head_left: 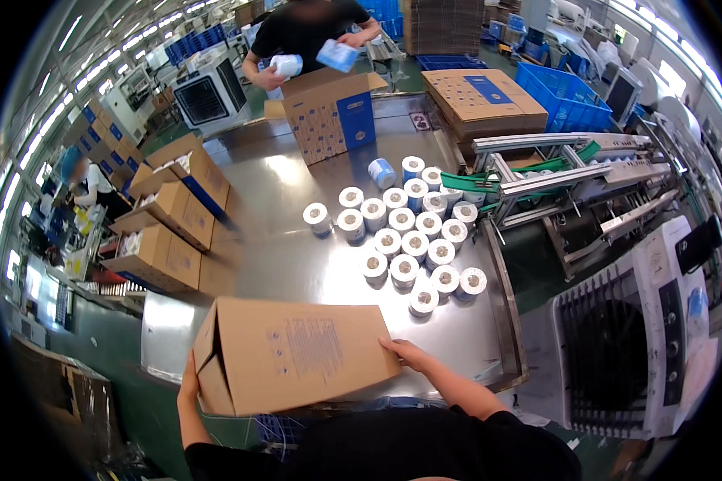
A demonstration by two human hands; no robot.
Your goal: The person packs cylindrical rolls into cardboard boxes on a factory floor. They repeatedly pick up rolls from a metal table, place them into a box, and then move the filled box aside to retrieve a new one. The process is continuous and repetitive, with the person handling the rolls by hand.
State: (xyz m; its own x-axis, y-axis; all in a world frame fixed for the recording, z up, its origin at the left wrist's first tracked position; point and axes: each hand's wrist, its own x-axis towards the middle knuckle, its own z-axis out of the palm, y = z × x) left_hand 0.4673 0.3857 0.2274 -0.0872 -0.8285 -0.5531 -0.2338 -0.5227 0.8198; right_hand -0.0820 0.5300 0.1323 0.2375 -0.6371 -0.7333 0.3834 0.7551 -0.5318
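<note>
The box (297,357) lies on its side at the near edge of the steel desk (297,172), long axis running left to right. Its open end with loose flaps faces left, and a broad face with faint grey print looks up. The left hand (189,385) presses against that open end at the lower flap; its grip is flat, fingers mostly hidden behind the cardboard. The right hand (409,353) lies on the box's right corner, fingers spread and bent over the edge, clamping nothing else. Just beyond, a cluster of white rolls (413,240) in blue-printed wrap stands on end on the desk. Far across, an upright open carton (333,112) with a blue side panel stands before another person, who holds a wrapped pack in each hand. More blue-marked cartons (176,216) stand stacked at the left, and flattened ones (481,96) lie beside blue crates (565,96).
</note>
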